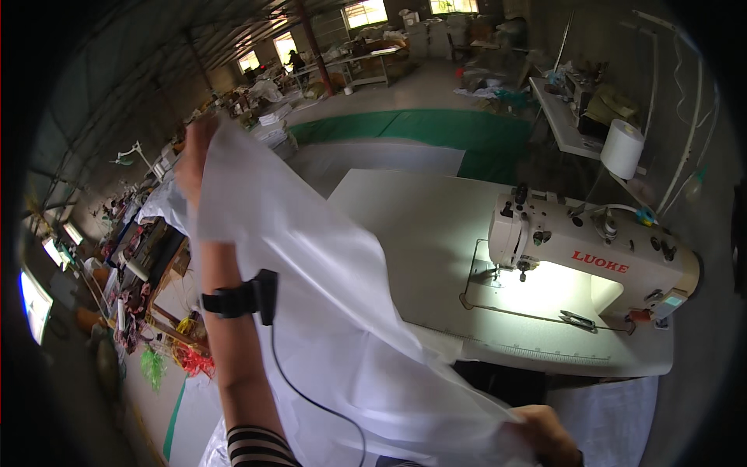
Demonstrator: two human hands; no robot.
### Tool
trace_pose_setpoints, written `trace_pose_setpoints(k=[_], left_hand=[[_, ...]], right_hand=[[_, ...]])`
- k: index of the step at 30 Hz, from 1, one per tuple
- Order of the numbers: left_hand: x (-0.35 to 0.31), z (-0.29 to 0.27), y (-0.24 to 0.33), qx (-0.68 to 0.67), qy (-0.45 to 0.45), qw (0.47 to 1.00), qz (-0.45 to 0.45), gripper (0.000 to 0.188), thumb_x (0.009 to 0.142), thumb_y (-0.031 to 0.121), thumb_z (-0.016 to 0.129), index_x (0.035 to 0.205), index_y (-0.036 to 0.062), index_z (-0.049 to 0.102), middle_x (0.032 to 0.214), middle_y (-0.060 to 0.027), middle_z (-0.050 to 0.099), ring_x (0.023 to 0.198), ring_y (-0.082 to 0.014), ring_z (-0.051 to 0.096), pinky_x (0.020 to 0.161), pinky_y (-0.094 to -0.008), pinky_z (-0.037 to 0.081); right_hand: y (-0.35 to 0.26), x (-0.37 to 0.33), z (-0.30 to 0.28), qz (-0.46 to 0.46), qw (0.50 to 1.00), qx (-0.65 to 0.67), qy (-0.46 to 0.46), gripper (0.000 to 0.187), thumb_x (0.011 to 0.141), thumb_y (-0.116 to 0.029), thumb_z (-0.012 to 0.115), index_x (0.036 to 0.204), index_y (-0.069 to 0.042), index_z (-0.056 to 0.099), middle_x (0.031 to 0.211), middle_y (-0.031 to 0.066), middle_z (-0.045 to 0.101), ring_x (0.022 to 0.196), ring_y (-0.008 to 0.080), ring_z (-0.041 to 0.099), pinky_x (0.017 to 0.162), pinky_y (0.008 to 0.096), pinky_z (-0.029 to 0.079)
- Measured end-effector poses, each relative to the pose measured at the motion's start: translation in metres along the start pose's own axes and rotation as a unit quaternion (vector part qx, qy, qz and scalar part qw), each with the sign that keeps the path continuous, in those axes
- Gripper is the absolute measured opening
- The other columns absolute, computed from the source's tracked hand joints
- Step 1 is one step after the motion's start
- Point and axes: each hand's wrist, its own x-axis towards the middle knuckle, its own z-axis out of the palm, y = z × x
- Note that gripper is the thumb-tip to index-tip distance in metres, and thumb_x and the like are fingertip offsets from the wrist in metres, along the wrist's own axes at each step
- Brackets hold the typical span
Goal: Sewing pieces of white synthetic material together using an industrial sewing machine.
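A large sheet of thin white fabric (311, 288) hangs stretched between my two hands. My left hand (196, 159), slightly blurred, is raised at the far left and closed on the fabric's upper corner. Down at the lower right, my right hand (545, 434) grips the opposite end, its fingers partly hidden by the cloth. The fabric overlaps the front left edge of the sewing table (405, 226). On that table, to the right, stands a white industrial sewing machine (576, 249) with its work light on. Thread snips (577, 319) lie beside its base.
A white thread cone (622, 149) stands behind the machine. Green sheeting (405, 126) covers floor beyond the table. Left of my arm are piled materials and red plastic strands (192, 359). A black band with a cable (241, 300) circles my left forearm. Another worktable (564, 128) stands far right.
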Motion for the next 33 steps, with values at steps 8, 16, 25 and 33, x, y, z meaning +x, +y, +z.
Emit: trace_pose_setpoints(k=[8, 16, 25, 33], left_hand=[[-0.046, 0.129, -0.115, 0.101, -0.079, 0.992, 0.01, 0.025, 0.098, 0.023, 0.052, 0.116, 0.008, 0.062, 0.102, -0.0194, 0.068, 0.088, -0.0401, 0.066, 0.071, -0.046, 0.052], [-0.189, 0.203, -0.046, -0.122, -0.374, 0.919, -0.035, 0.069, 0.083, 0.006, 0.068, 0.144, 0.0036, 0.036, 0.145, -0.025, 0.041, 0.136, -0.0409, 0.038, 0.113, -0.042, 0.034], [-0.327, 0.065, -0.012, 0.02, -0.597, 0.782, -0.18, 0.073, 0.09, 0.054, 0.058, 0.149, 0.0162, 0.037, 0.159, -0.0117, 0.025, 0.148, -0.0341, 0.019, 0.109, -0.0693, 0.021], [-0.32, 0.161, -0.002, 0.033, -0.61, 0.786, -0.094, 0.075, 0.089, 0.061, 0.054, 0.149, 0.0191, 0.037, 0.16, -0.0091, 0.024, 0.149, -0.0334, 0.017, 0.109, -0.0719, 0.014]], right_hand=[[0.264, -0.135, -0.111, 0.002, 0.883, -0.402, 0.241, 0.028, 0.096, -0.028, 0.058, 0.097, -0.003, 0.07, 0.087, 0.0159, 0.07, 0.075, 0.0306, 0.066, 0.069, 0.0356, 0.051], [-0.016, -0.095, -0.048, 0.011, 0.739, -0.533, 0.413, 0.037, 0.085, -0.012, 0.059, 0.12, -0.001, 0.059, 0.118, 0.0173, 0.062, 0.11, 0.0374, 0.057, 0.097, 0.0458, 0.043], [-0.081, 0.04, 0.054, -0.233, 0.849, -0.474, 0.002, 0.075, 0.081, -0.054, 0.072, 0.13, -0.001, 0.053, 0.126, 0.0165, 0.062, 0.117, 0.0332, 0.058, 0.108, 0.0467, 0.038], [0.032, 0.003, -0.013, -0.052, 0.988, 0.064, 0.134, 0.019, 0.095, -0.022, 0.065, 0.097, -0.003, 0.069, 0.08, 0.0015, 0.068, 0.075, 0.0095, 0.063, 0.069, 0.026, 0.052]])
